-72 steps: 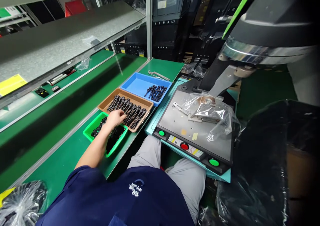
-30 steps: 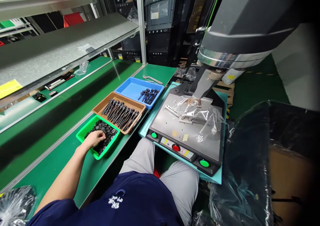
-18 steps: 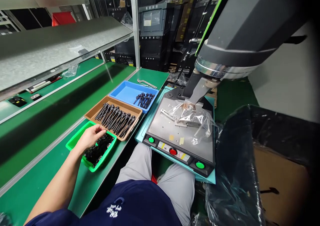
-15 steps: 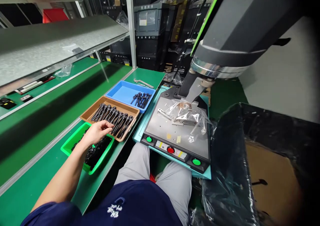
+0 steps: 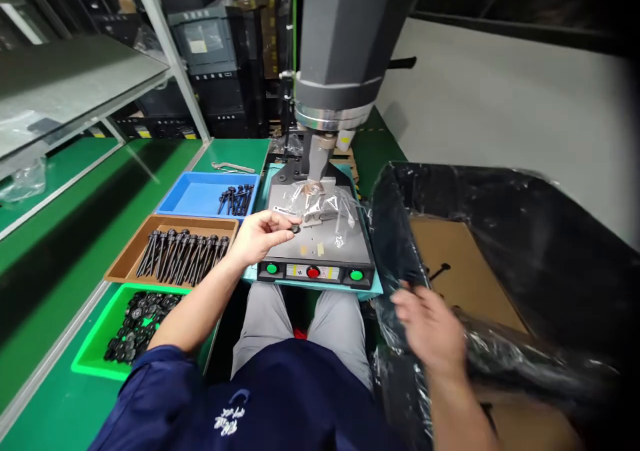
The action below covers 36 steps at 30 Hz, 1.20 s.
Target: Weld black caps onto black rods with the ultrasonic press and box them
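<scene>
The left hand [image 5: 260, 236] is in the middle of the frame, over the front part of the machine plate [image 5: 350, 248]. Its fingers pinch a small black part [image 5: 296, 228] at their tips. The right hand [image 5: 431, 329] is at the lower right, blurred, at the rim of the black bag [image 5: 540, 238] that lines a box; I cannot tell how its fingers stand. On the table [image 5: 30, 331] at the left stand a green tray [image 5: 93, 364], a brown tray [image 5: 123, 271] and a blue tray [image 5: 190, 198].
</scene>
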Motion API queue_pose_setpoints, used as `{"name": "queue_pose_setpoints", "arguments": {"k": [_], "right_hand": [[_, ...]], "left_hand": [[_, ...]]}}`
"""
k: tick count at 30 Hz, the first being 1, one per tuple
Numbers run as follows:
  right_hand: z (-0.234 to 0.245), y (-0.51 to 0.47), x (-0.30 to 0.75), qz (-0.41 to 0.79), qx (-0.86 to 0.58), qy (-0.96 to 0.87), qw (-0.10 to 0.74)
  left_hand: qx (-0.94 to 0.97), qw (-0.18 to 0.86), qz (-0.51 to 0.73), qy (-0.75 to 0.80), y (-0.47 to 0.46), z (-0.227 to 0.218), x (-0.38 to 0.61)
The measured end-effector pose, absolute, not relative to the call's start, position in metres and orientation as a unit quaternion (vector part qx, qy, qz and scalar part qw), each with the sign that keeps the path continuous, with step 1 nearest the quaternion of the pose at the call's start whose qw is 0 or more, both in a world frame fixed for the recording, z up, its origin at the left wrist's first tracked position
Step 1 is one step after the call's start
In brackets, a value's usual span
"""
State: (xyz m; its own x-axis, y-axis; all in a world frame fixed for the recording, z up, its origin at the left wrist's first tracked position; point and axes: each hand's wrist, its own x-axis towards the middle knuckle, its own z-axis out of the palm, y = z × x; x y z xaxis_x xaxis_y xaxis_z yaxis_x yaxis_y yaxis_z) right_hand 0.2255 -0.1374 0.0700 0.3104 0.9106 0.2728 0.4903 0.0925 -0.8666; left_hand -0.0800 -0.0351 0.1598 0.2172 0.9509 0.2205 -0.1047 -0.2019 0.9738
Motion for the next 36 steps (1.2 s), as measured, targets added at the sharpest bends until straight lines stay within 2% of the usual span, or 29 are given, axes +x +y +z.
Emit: {"name": "queue_pose_setpoints", "arguments": {"k": [3,6,15,21,27,36], "right_hand": [[0.074,-0.132,0.183,0.315,-0.547,-0.608,0.482],[0.085,-0.118,0.151,0.355,-0.473,-0.653,0.473],[0.089,-0.117,0.143,0.389,-0.453,-0.652,0.467],[0.079,-0.117,0.143,0.560,-0.392,-0.581,0.442],[0.085,-0.117,0.144,0.395,-0.462,-0.639,0.472],[0.066,-0.118,0.143,0.574,-0.404,-0.532,0.474]], "left_hand": [[0.535,0.599,0.504,0.318,-0.045,0.151,-0.050],[0.498,0.640,0.496,0.309,-0.056,0.139,-0.040],[0.479,0.651,0.496,0.316,-0.067,0.124,-0.041],[0.483,0.665,0.484,0.301,-0.067,0.124,-0.037],[0.463,0.669,0.496,0.304,-0.067,0.121,-0.031],[0.534,0.614,0.487,0.319,-0.071,0.105,-0.027]]}}
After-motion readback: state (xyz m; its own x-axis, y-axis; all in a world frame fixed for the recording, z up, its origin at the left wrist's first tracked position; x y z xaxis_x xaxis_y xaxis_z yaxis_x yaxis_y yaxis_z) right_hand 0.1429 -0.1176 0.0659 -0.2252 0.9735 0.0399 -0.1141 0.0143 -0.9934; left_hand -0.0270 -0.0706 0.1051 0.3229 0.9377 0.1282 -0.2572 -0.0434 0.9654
